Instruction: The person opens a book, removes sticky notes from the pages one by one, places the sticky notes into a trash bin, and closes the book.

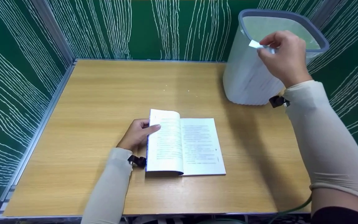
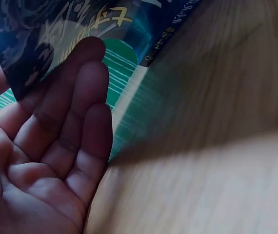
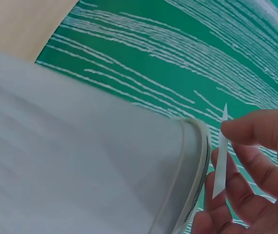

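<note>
An open book (image 1: pixel 199 146) lies on the wooden table, its left part lifted a little off the surface. My left hand (image 1: pixel 137 133) holds that left side, thumb on the printed page and fingers beneath the cover. In the left wrist view the dark blue cover (image 2: pixel 27 44) with pale lettering rests against the fingers. Up at the back right, my right hand (image 1: pixel 286 54) pinches a small white strip of paper (image 1: pixel 254 44) between thumb and fingertips. The strip is beside the rim of a white trash bin (image 1: pixel 253 74), seen edge-on in the right wrist view.
The bin has a grey rim (image 1: pixel 270 11) and stands at the table's back right corner. Several tiny white specks (image 1: pixel 188 91) dot the table (image 1: pixel 110 90) behind the book. Green walls with white streaks (image 1: pixel 141 28) enclose the back and sides. A green cable (image 1: pixel 300 206) hangs at the front right.
</note>
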`<act>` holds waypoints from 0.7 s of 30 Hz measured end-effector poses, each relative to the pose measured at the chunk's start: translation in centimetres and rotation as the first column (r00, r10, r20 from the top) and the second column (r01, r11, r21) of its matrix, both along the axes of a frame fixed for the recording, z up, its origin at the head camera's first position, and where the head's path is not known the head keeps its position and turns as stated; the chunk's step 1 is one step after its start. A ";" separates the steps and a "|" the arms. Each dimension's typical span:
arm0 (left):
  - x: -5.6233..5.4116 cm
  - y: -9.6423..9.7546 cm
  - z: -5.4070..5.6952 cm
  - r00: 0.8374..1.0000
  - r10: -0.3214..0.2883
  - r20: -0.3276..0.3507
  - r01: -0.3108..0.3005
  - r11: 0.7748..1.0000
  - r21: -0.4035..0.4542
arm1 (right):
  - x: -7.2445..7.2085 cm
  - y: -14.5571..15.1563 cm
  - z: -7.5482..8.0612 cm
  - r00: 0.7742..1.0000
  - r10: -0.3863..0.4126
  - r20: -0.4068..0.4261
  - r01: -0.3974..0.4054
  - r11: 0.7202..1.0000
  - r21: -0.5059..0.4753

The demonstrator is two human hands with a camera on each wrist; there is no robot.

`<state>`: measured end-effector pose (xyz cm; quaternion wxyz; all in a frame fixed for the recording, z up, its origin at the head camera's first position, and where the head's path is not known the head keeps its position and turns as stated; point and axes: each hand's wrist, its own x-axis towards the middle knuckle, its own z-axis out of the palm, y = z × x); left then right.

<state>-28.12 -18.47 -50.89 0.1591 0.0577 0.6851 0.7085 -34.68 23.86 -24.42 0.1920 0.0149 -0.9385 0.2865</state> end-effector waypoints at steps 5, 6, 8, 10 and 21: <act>-0.1 0.0 0.0 1.000 0.005 -0.009 -0.005 1.000 -0.025 | -0.7 0.4 0.7 1.000 -0.025 0.014 0.025 1.000 0.007; -0.2 0.0 0.0 1.000 0.005 -0.010 -0.005 1.000 -0.030 | -0.9 0.5 0.7 1.000 -0.029 0.011 0.029 0.999 0.018; -0.3 0.0 0.0 1.000 0.004 -0.011 -0.005 0.999 -0.037 | -1.3 0.8 0.9 0.999 -0.037 0.007 0.036 0.999 0.038; -0.3 0.1 -0.1 1.000 0.001 -0.008 -0.002 0.999 -0.039 | -1.7 1.0 1.0 0.999 -0.046 0.002 0.046 0.997 0.056; 0.0 -0.1 -0.2 1.000 0.013 0.028 -0.013 0.999 -0.032 | -3.4 1.9 1.2 0.996 -0.080 0.046 0.079 0.997 0.015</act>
